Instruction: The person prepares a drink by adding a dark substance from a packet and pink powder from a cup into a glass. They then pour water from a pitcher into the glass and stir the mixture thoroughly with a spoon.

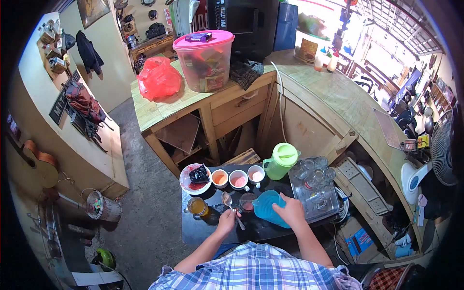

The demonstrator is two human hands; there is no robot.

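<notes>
Gripping spoon [231, 205] left hand [226, 220]; right hand [290, 210] clasping blue jug [267, 207].

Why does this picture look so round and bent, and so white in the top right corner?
Head view: a fisheye lens bows straight edges like the wooden counter and leaves black corners. Daylight at the upper right washes out detail, while the dark table stays dim. The left hand with the spoon and the right hand on the blue jug look reasonably sharp.
</notes>
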